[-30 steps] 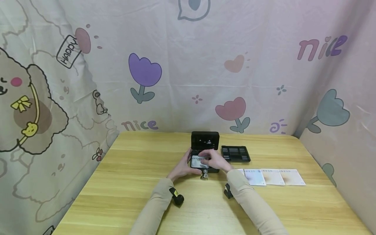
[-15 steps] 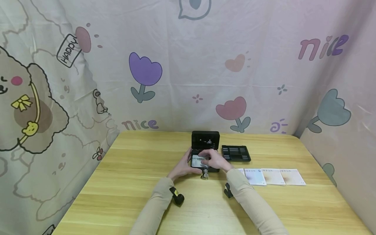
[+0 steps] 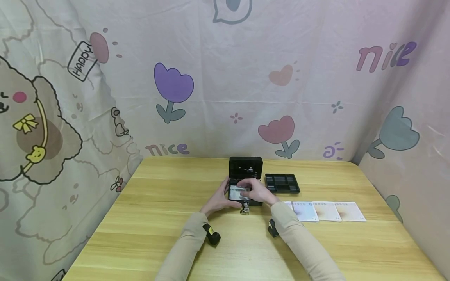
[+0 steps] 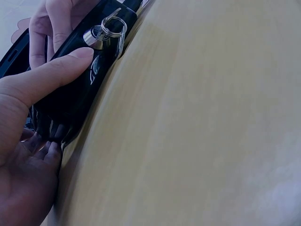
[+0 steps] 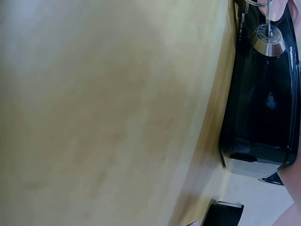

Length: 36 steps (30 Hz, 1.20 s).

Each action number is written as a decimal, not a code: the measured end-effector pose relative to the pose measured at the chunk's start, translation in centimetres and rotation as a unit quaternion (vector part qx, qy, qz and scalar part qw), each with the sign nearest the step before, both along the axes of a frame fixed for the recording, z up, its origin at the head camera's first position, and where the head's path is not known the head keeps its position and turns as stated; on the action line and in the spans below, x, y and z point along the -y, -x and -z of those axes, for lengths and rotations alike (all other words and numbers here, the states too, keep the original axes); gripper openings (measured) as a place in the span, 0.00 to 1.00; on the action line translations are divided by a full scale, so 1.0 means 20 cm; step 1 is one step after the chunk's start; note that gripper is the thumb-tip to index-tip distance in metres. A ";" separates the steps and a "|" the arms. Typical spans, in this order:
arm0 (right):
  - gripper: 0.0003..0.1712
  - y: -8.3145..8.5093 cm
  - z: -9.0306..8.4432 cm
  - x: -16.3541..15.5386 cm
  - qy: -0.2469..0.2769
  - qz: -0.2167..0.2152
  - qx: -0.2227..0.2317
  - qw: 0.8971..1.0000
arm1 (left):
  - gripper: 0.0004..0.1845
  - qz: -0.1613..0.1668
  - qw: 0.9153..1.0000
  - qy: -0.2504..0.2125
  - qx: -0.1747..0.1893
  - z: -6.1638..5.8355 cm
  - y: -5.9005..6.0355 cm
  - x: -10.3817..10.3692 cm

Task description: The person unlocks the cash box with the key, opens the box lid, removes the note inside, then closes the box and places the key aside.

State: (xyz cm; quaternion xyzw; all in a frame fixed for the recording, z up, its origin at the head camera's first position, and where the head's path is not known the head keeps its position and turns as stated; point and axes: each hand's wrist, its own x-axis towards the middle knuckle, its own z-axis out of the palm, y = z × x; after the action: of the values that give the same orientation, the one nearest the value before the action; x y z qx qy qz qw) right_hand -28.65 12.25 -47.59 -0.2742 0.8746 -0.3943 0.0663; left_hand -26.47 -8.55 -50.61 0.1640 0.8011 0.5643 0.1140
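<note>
A small black cash box (image 3: 258, 203) stands at the table's back with its lid (image 3: 245, 168) raised. My left hand (image 3: 218, 201) grips its left side. The thumb lies on the front wall beside the lock (image 4: 95, 37), where a key ring (image 4: 123, 33) hangs. My right hand (image 3: 259, 191) reaches over the right side into the box. Its thumb and fingers are curled over pale paper notes (image 3: 234, 194) lying inside; the fingertips partly cover them. In the left wrist view the right hand's fingers (image 4: 59, 21) bend down behind the front wall.
A black compartment tray (image 3: 282, 183) lies right of the box. In front of it, several pale printed paper stacks (image 3: 349, 212) lie in a row, the leftmost partly behind the right forearm. A patterned cloth (image 3: 211, 132) hangs behind the wooden table (image 3: 168, 187).
Both hands keep their places on and in the box. The right hand's fingers shift only very slightly over the notes.
</note>
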 end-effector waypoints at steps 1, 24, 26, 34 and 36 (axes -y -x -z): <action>0.18 0.00 0.00 0.00 0.002 0.001 0.001 1.000 | 0.68 0.000 1.000 -0.002 0.001 0.00 0.00 0.00; 0.21 0.00 0.00 -0.01 0.073 0.038 0.028 0.996 | 0.68 -0.003 1.000 0.003 0.003 0.00 0.00 0.00; 0.20 -0.01 0.00 -0.01 0.077 0.040 0.027 0.996 | 0.68 -0.006 1.000 0.006 0.003 0.00 0.00 0.00; 0.20 0.00 0.00 -0.01 0.087 0.056 0.020 0.994 | 0.68 -0.007 1.000 0.004 0.003 0.00 0.00 0.00; 0.20 0.00 0.01 0.00 0.089 0.059 0.016 0.994 | 0.68 -0.006 1.000 0.004 0.002 0.00 0.01 0.00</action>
State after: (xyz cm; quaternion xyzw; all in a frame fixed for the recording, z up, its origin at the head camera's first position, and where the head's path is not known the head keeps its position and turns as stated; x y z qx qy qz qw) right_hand -28.60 12.35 -47.69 -0.2207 0.8495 -0.4782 0.0317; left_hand -26.58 -8.48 -50.68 0.1574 0.8040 0.5621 0.1131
